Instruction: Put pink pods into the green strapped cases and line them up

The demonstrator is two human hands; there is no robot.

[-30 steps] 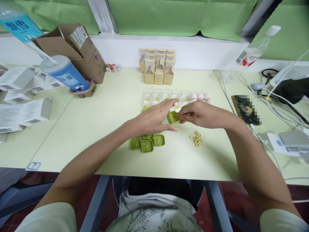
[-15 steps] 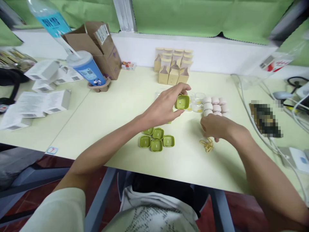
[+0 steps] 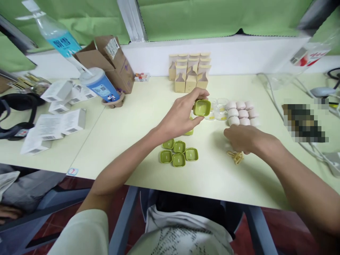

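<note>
My left hand grips a small square green cup between thumb and fingers, its opening tipped toward me. Below it on the table stand several matching green cups, and another is partly hidden under my left hand. My right hand is closed with its fingers curled under, just above a small pile of yellowish bands. What those fingertips hold, if anything, is hidden. Beyond my right hand sit rows of rounded white and pale pink pieces, beside clear plastic cups with yellow spots.
Small open cardboard boxes stand by the wall. To the left are a brown carton, a blue drink cup, a bottle, white boxes and headphones. Cables run along the right. Another person's hand shows lower left.
The view has shifted slightly, bringing another person's hand in at lower left. My left hand still holds the green cup, and my right hand stays closed near the bands.
</note>
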